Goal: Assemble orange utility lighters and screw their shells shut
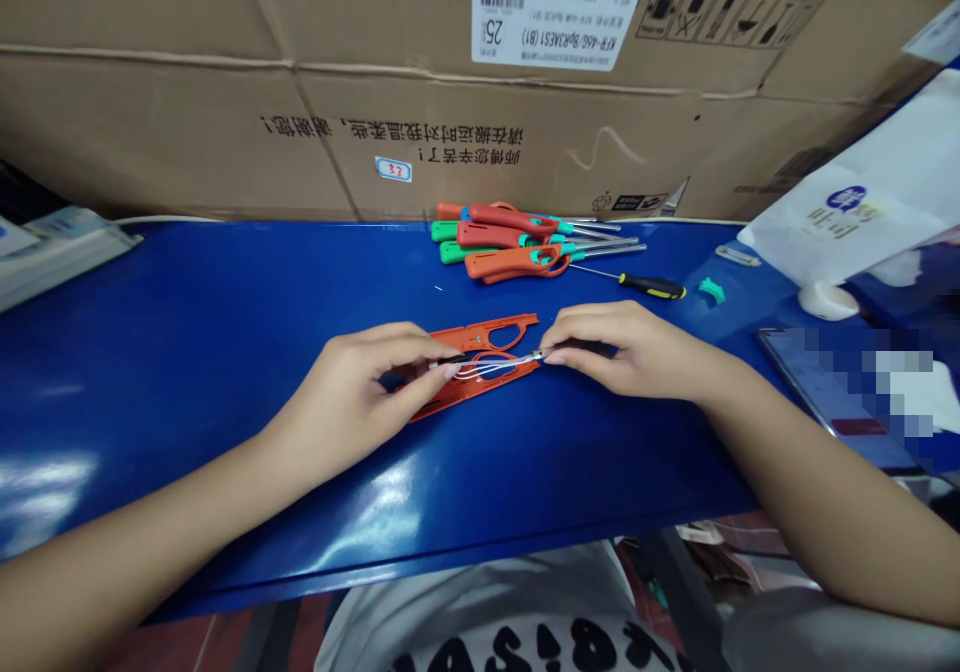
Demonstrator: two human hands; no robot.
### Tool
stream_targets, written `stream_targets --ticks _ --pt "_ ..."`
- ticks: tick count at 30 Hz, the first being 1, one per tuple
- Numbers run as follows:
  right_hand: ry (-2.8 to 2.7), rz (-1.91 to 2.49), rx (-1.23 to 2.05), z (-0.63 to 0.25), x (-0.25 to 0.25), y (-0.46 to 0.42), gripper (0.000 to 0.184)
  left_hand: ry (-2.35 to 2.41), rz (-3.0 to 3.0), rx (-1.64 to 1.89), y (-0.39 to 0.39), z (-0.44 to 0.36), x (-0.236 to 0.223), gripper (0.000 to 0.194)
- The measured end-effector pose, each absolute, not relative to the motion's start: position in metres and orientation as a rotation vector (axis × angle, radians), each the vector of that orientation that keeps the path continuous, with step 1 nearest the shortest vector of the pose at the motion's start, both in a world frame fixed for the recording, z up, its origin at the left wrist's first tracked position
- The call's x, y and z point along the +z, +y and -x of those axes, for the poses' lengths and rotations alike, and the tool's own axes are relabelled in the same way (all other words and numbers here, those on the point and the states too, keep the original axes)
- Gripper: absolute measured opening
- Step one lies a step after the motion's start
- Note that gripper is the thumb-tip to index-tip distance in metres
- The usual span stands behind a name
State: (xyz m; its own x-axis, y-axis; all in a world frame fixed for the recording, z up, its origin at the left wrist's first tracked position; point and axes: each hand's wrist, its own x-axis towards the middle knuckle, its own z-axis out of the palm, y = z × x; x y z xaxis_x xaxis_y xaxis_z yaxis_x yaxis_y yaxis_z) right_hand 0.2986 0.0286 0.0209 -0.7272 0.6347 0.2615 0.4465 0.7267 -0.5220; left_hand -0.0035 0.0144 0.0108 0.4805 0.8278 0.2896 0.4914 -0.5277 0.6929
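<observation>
An orange plastic lighter shell half lies open on the blue table, between my hands. Thin white wires run across it. My left hand pinches a small dark part at the wires' left end, fingers closed. My right hand pinches a dark tube-like part at the wires' right end, also closed. Both hands rest on the table surface over the shell.
Several assembled orange and green long-nosed lighters lie piled behind. A black-and-yellow screwdriver and a small teal part lie to their right. Cardboard boxes wall the back. A phone and white bag sit right.
</observation>
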Motion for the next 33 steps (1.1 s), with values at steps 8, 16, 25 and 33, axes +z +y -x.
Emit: stream_targets --ticks 8,16,25,33 --pt "-2.589 0.911 0.716 -0.299 0.015 0.036 0.022 0.974 -2.448 0.815 0.015 0.006 0.006 0.02" --pt "-2.613 1.037 0.693 -0.294 0.015 0.032 0.025 0.878 -2.575 0.929 0.002 0.003 0.011 0.018" --pt "-2.633 1.081 0.756 -0.294 0.022 0.026 0.021 0.591 -2.85 0.942 0.0 0.007 0.01 0.022" --pt "-2.568 0.831 1.047 -0.294 0.029 0.023 0.014 0.903 -2.492 0.921 0.017 0.003 0.002 0.012"
